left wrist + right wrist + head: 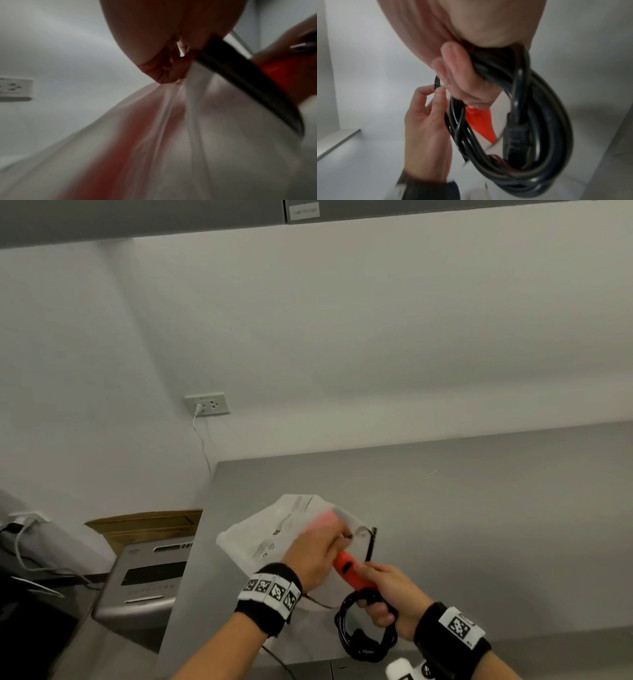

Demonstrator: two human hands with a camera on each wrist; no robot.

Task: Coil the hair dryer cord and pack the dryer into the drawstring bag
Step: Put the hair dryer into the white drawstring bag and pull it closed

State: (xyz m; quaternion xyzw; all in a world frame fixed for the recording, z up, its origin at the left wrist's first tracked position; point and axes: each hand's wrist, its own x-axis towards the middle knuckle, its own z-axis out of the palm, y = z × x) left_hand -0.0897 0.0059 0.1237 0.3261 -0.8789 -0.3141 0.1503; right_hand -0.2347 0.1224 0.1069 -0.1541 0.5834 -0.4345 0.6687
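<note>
The white drawstring bag (pixel 274 532) lies on the grey counter (pixel 479 508), its mouth turned toward me. My left hand (pixel 320 556) pinches the bag's rim and holds it up; the left wrist view shows the fingers (pixel 169 75) gathered on the white fabric (pixel 171 135). The orange hair dryer (pixel 349 571) pokes head first into the mouth, its head showing red through the cloth. My right hand (pixel 383 594) grips the dryer's handle end together with the coiled black cord (pixel 366 635), whose loops (pixel 530 128) hang below the fist.
A wall socket (pixel 207 404) with a white plug sits on the wall behind. Left of the counter stand a silver appliance (pixel 147 577) and a cardboard box (pixel 147 525). The counter's left edge runs near the bag.
</note>
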